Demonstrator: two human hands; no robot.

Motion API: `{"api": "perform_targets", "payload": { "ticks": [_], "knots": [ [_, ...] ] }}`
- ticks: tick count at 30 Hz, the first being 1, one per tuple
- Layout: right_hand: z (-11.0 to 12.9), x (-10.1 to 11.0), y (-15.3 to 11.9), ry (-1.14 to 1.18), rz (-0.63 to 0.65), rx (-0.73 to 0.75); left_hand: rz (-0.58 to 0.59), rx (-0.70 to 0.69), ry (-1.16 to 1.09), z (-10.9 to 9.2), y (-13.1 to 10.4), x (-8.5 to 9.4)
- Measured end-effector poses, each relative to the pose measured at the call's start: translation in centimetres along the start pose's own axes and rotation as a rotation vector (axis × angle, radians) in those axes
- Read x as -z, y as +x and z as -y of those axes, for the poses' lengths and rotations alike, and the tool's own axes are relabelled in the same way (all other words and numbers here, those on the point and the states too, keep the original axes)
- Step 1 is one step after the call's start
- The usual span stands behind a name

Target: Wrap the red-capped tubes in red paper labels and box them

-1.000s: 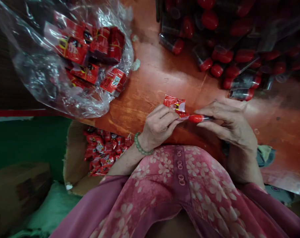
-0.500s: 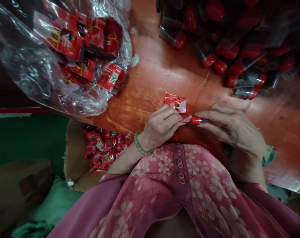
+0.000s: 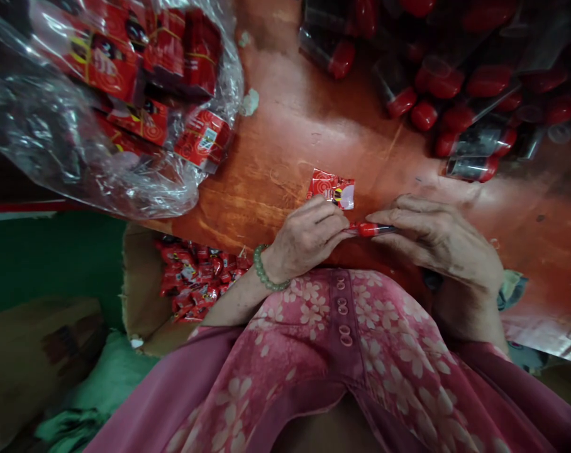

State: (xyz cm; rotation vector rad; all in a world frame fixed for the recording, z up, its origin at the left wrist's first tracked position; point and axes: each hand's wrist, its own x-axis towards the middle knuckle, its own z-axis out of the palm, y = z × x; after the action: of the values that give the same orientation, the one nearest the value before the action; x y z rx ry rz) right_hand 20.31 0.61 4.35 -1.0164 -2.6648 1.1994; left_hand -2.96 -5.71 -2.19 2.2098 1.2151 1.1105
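Note:
My left hand (image 3: 309,236), with a green bead bracelet (image 3: 265,272) at the wrist, pinches a small red packet (image 3: 352,229) near the table's front edge. In my right hand (image 3: 439,242) is a small clear tube with a red cap (image 3: 369,229), held level between thumb and fingers. Its capped end points left and meets the packet's edge; whether the cap is inside the packet is too small to tell. Flat on the table just beyond my left hand lies another red printed packet (image 3: 331,187), partly covered by my fingers.
A clear plastic bag (image 3: 158,195) with banded red packets lies at the upper left. Many red-capped tubes (image 3: 486,82) are heaped at the upper right. Below the table's left edge stands a cardboard box (image 3: 141,289) holding red filled packets (image 3: 195,277).
The red-capped tube has shifted slightly left and now touches the packet in my left hand, where a small gap showed before. The whole view has moved a little.

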Motion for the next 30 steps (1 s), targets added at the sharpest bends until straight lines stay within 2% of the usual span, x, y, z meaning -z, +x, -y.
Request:
{"api": "perform_targets", "payload": {
  "ticks": [6,10,15,21,24,30],
  "knots": [
    [-0.2,0.0,0.1,-0.071,0.143,-0.069,0.082,0.046,-0.015,0.2,-0.1,-0.1],
    [-0.3,0.7,-0.1,-0.076,0.133,-0.081,0.115,0.133,-0.121,0.4,-0.1,-0.2],
    [0.0,1.3,-0.1,-0.092,0.160,-0.080,0.157,0.168,-0.184,0.6,-0.1,-0.3],
    [1.1,0.9,0.9,-0.184,0.291,-0.169,0.258,0.173,-0.109,0.6,-0.2,-0.4],
    [1.7,0.8,1.4,-0.223,0.348,-0.168,0.304,0.155,-0.057,0.5,-0.3,-0.6],
    [1.2,1.0,2.2,-0.172,0.253,-0.056,0.313,0.183,-0.155,0.4,-0.1,-0.3]
  ]
}}
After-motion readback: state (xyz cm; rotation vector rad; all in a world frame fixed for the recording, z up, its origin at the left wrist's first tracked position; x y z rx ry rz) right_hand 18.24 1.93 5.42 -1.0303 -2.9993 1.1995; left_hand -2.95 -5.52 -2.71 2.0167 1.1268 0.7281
